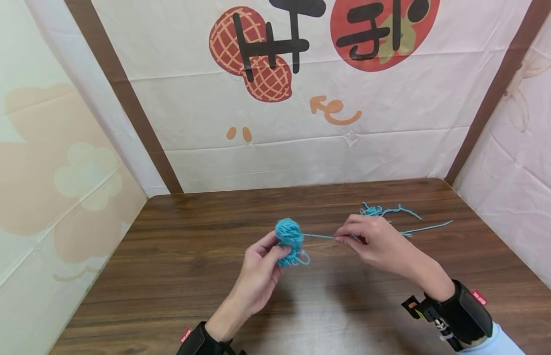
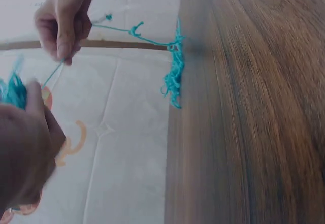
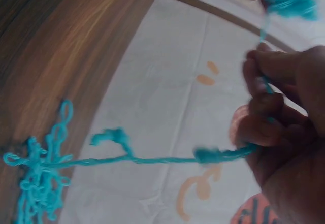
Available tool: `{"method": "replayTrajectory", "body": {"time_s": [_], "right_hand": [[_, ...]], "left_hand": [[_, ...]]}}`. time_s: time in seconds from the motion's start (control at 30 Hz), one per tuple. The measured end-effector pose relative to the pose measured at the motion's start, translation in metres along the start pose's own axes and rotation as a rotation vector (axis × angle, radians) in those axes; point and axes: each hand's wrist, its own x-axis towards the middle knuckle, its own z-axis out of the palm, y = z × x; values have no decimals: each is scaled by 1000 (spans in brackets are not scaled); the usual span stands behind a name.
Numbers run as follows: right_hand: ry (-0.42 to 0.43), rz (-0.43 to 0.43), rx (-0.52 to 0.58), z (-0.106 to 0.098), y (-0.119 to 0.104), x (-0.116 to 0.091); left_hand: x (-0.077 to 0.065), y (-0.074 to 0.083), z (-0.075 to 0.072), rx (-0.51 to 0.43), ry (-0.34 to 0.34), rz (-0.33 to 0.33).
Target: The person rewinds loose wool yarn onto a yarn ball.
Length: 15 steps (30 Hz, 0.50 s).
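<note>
A small wound ball of turquoise yarn (image 1: 289,235) is held up over the table by my left hand (image 1: 262,268), thumb in front and fingers behind; one loop hangs loose at its lower right. From the ball a strand (image 1: 318,236) runs taut to my right hand (image 1: 382,244), which pinches it between thumb and fingertips. In the right wrist view the strand passes through the curled fingers and continues, with knotted bits (image 3: 114,136) on it, to a loose tangle of yarn (image 3: 43,181) on the table. Part of that tangle is hidden behind my right hand in the head view.
The brown wood-grain table (image 1: 191,276) ends at a white printed cloth (image 1: 382,123) hung behind it. Pale cloths stand at both sides. A loose yarn end (image 1: 428,228) lies to the right of the tangle. Both wrists wear black camera straps (image 1: 468,313).
</note>
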Motion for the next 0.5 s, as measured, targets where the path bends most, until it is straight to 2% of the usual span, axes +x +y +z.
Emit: {"method": "replayTrajectory", "body": {"time_s": [0.1,0.17,0.23,0.37,0.43,0.5], "right_hand": [[-139,21,-21,-3,-16,-1],[-210,9,-30,-4,-27,0],[-241,-31,-41,-3,-38,2],[-203,-128,-53,-1,-54,5],[-170,-172,-58,-1,-58,6],[-144,-205,-45,0,-60,8]], "left_hand": [[3,-1,1,74,178,-12],[5,-3,2,165,257,5],[6,-7,3,280,303,37],[6,-13,8,589,320,139],[5,-15,11,736,286,183],[4,-16,14,837,213,221]]}}
